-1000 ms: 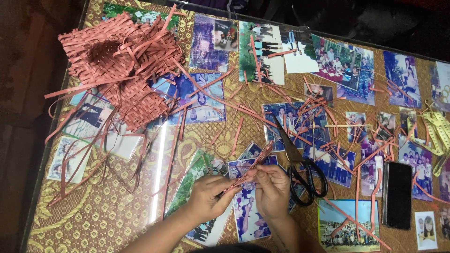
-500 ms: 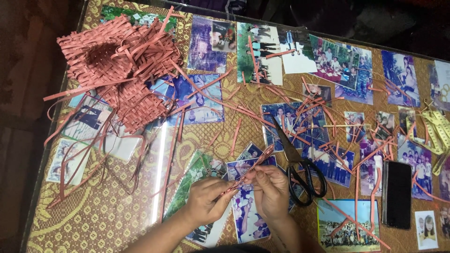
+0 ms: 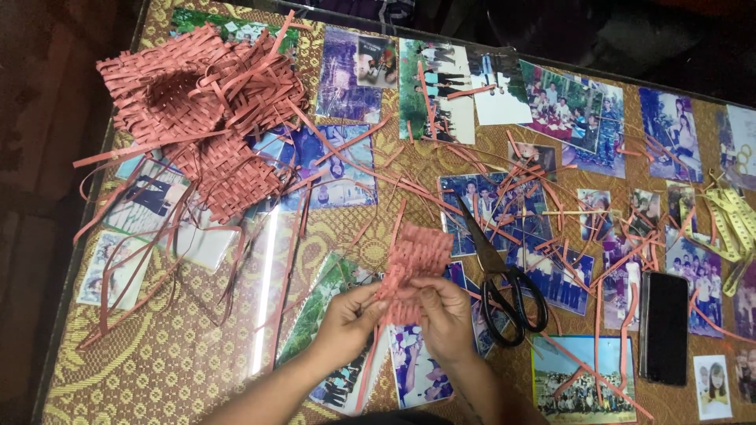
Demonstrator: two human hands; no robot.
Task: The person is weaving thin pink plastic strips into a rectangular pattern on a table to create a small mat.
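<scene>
1. Small woven strip piece [image 3: 413, 264], pinkish-red, sits up off the table near the middle of its near edge, pinched at its lower end by both hands.
2. Left hand [image 3: 346, 319] has fingers clamped on its lower left; right hand [image 3: 445, 315] fingers closed over the lower right.
3. Black-handled scissors [image 3: 504, 279] lie just right of the hands.
4. Dark phone [image 3: 664, 327] rests toward the near right corner.
5. Bigger woven baskets [image 3: 197, 118] are piled at the far left corner, loose strips all around.
</scene>
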